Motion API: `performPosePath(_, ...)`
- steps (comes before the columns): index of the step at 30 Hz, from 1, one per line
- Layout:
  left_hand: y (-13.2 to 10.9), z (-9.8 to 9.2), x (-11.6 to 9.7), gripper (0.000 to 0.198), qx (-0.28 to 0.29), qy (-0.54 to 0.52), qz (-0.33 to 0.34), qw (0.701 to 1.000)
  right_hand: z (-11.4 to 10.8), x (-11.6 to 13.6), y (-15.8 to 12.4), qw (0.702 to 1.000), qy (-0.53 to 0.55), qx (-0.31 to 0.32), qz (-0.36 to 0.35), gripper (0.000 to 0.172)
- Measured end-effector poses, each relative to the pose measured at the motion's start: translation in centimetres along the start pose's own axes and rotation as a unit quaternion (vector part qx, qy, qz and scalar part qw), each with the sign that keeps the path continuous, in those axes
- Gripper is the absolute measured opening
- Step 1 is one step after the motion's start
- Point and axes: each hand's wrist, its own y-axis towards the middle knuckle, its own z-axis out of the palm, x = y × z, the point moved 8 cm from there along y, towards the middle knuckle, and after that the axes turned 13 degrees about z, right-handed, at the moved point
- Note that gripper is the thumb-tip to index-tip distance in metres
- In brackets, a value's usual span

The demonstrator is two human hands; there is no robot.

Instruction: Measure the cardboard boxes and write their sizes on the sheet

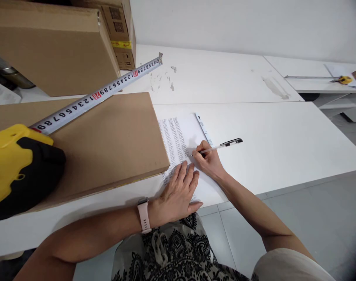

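Note:
My right hand (206, 159) grips a pen (225, 144) with a clear barrel and black cap end, its tip down on a sheet of paper (189, 128) filled with columns of small writing. Flat on the lower part of that sheet lies my left hand (179, 191), fingers stretched out and holding nothing. The sheet's left side runs along or under a brown cardboard box (113, 136). On the box rests a yellow and black tape measure (22, 164), its blade (98, 93) drawn out past the far edge. Beside my right hand is a thin pale blue printed strip (203, 127).
A larger carton (49, 50) and a taped box (119, 35) stand at the back left, near the wall. Farther right, a second tape measure (344, 80) lies extended. The white table (268, 144) has peeled patches and ends above a tiled floor (307, 210).

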Motion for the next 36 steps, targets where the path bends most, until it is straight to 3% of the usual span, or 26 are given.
performPosePath(22,0.1,0.0,-0.1,0.086,0.014,-0.004,0.005,1.0,-0.4,-0.4,-0.1,1.0,-0.01,-0.026,0.001,0.024)
performPosePath(28,-0.2,0.1,0.1,0.087,0.004,-0.008,-0.001,1.0,-1.6,0.6,0.3,0.985,-0.124,-0.078,-0.089,0.009)
performPosePath(32,-0.2,-0.3,-0.2,0.083,-0.042,-0.005,-0.007,0.999,-1.5,0.6,0.7,0.958,-0.231,-0.064,-0.155,0.027)
performPosePath(36,-2.3,-4.3,-1.7,0.058,-0.158,0.028,0.038,0.986,-1.4,0.1,0.9,0.948,-0.248,-0.08,-0.182,0.046)
